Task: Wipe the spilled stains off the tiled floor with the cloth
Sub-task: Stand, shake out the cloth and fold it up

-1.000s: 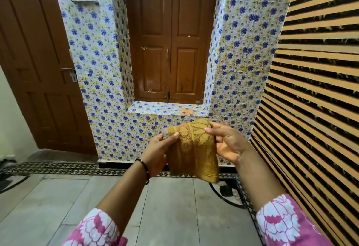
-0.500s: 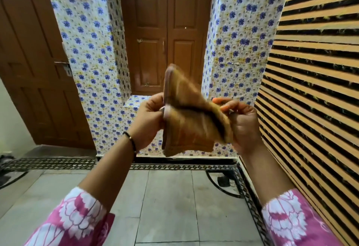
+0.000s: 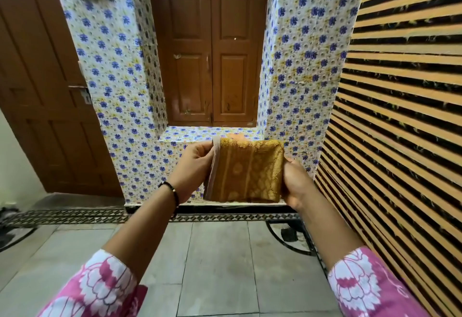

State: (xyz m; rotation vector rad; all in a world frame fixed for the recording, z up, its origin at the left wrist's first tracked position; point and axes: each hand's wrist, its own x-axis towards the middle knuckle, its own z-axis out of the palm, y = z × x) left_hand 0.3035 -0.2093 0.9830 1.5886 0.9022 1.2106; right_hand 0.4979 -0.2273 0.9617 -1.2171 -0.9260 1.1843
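Soft, even indoor light fills the view, with no hard shadows or glare. Wide-angle distortion bows the striped wall and door at the edges. The picture is slightly soft overall, blurrier toward the corners.

Pale grey tiled floor; patterned black border strip along the wall's foot

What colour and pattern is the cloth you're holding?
Mustard yellow cloth with a paler woven floral pattern, seen in the head view.
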